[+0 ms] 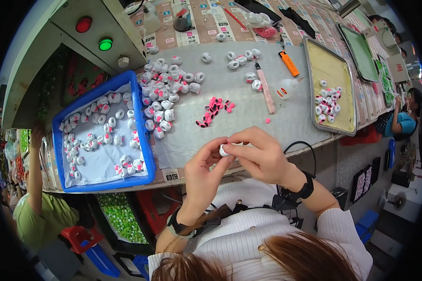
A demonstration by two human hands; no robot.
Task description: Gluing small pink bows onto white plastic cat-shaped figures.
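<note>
Between the fingertips of both hands is a small white rounded piece [224, 150] with dark markings. My left hand [206, 164] pinches it from the left, and my right hand [258, 152] closes on it from the right. Just beyond my hands lies a loose cluster of small pink and black pieces [214, 110] on the grey work mat [197, 145]. A heap of similar white pieces with pink parts [166, 93] spreads at the mat's left. A pink pen-like tool [266, 91] lies farther off to the right, beside a few more white pieces [257, 85].
A blue tray [150, 164] of white pieces stands at left, beside a cabinet with red and green buttons [105, 44]. An orange lighter [289, 63], a small clear bottle [286, 89] and a metal tray [333, 65] are at right. Other people sit at both sides.
</note>
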